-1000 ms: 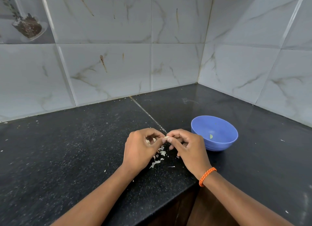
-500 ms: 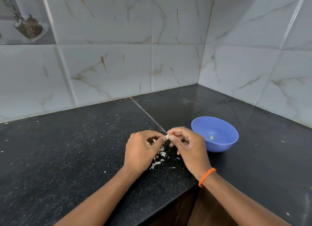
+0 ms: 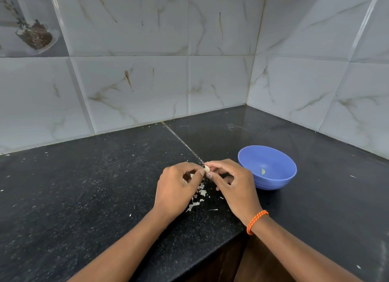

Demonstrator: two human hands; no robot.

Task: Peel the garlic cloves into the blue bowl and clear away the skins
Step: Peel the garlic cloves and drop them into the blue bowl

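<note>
Hands meet over the black counter, pinching one small garlic clove between them. The left hand has its fingers curled, thumb tip against the clove; the right hand grips the clove from the other side with thumb and forefinger, an orange band on its wrist. White skins lie scattered on the counter right under the hands. The blue bowl stands just beside the right hand, holding one small pale piece. Grey marbled tiles line the corner behind.
</note>
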